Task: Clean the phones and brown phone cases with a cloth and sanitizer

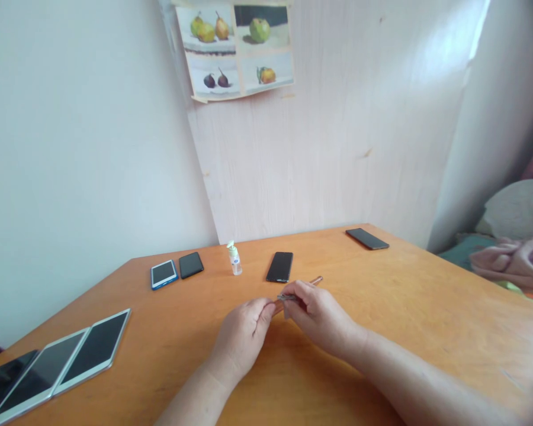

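My left hand [243, 332] is closed round the near end of a thin brown stick [317, 280], whose exact kind I cannot make out. On the stick's middle, my right hand [322, 316] pinches a small grey-white piece of cloth or tissue [286, 310]. The stick's far end pokes out beyond my right fingers, slanting up and to the right. Both hands are close together above the table, and the fingers cover much of the stick. Just beyond them lies a black smartphone [279, 267].
On the orange-brown wooden table [195, 331] stands a small pump bottle [234, 259]. A blue-edged phone [164, 274] and a black phone [190, 265] lie left of it. Tablets [95, 346] lie at the left edge, another dark phone [366, 238] at the back right.
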The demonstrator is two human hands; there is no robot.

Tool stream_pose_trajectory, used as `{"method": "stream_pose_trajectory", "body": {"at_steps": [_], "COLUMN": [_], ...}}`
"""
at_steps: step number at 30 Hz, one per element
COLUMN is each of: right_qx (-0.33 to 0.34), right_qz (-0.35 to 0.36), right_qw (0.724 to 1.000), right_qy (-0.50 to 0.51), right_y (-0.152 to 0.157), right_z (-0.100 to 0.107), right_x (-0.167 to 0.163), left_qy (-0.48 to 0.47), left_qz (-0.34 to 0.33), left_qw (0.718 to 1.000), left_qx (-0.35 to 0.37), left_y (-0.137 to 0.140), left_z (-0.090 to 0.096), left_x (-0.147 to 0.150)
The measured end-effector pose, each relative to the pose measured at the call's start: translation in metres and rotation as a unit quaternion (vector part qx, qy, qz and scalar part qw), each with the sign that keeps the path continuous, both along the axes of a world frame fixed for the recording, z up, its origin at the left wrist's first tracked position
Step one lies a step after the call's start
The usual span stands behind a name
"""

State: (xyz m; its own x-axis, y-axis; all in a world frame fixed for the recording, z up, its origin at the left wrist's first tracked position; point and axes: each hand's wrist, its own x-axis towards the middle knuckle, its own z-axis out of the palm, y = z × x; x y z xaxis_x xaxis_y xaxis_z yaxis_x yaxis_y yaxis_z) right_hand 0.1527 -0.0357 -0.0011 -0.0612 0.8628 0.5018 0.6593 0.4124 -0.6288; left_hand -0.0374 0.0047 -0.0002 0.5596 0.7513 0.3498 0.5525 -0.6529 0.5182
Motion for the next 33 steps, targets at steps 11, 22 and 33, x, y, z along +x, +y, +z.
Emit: {"method": "stream_pose_trajectory", "body": {"at_steps": [11,22,33], "right_qx": [0.009,0.003,-0.026], "right_qz": [-0.070,-0.150,-0.119], "right_qw": [0.997,0.988,0.992], "right_qy": [0.010,0.048,0.036], "right_y": [0.019,0.034,0.039], "right_z": [0.001,-0.009,-0.017], "right_x": [0.029,0.052,0.047], "left_qy": [-0.028,-0.193,-0.248], "left_qz": [0.035,0.048,0.057], "left_qw": [0.999,0.963,0.926], "left_qx": [-0.023,-0.182,-0.279], "left_y": [-0.001,0.005,0.006], "left_z": [-0.002,-0.019,-0.019], "left_x": [-0.001,0.002,0.000]}}
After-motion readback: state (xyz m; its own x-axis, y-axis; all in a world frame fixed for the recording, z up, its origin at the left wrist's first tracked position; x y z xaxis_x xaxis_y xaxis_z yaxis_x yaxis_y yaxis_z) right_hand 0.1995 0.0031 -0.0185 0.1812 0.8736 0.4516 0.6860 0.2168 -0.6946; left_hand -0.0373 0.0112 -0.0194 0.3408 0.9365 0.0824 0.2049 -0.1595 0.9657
